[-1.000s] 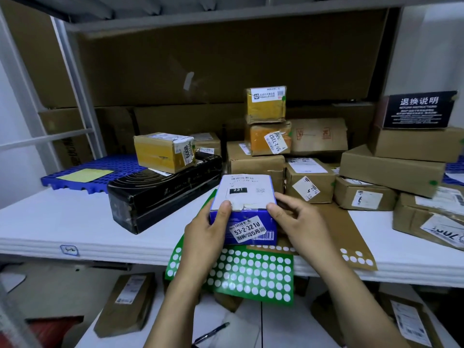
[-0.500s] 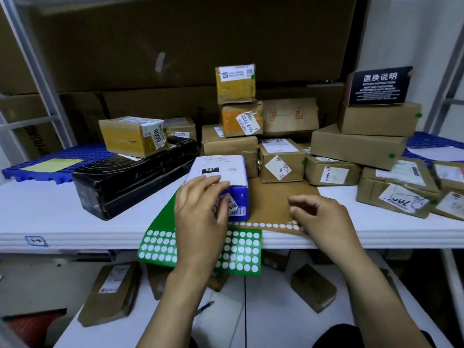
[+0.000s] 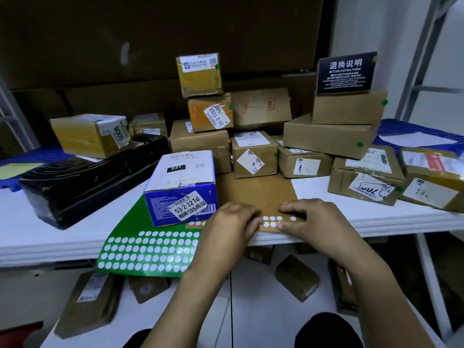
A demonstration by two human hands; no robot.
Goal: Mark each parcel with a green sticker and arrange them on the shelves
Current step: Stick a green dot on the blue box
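Note:
A blue-and-white parcel (image 3: pixel 182 187) with a "53-2-321U" label stands on the white shelf (image 3: pixel 376 214), resting on a green sticker sheet (image 3: pixel 140 249) that hangs over the front edge. To its right lies a brown sticker sheet (image 3: pixel 256 192) with a few white dots near its front edge. My left hand (image 3: pixel 229 232) and my right hand (image 3: pixel 316 222) meet at that front edge, fingers curled onto the sheet on either side of the dots. Neither hand touches the parcel.
Brown and yellow parcels (image 3: pixel 329 136) are stacked at the back and right, some with green dots. A long black box (image 3: pixel 88 179) lies at the left with a yellow parcel (image 3: pixel 90 135) on it. More parcels (image 3: pixel 296 277) lie on the lower shelf.
My left hand let go of the blue-and-white parcel and moved right to the brown sheet. My right hand stays at the sheet's front edge. The view has shifted left.

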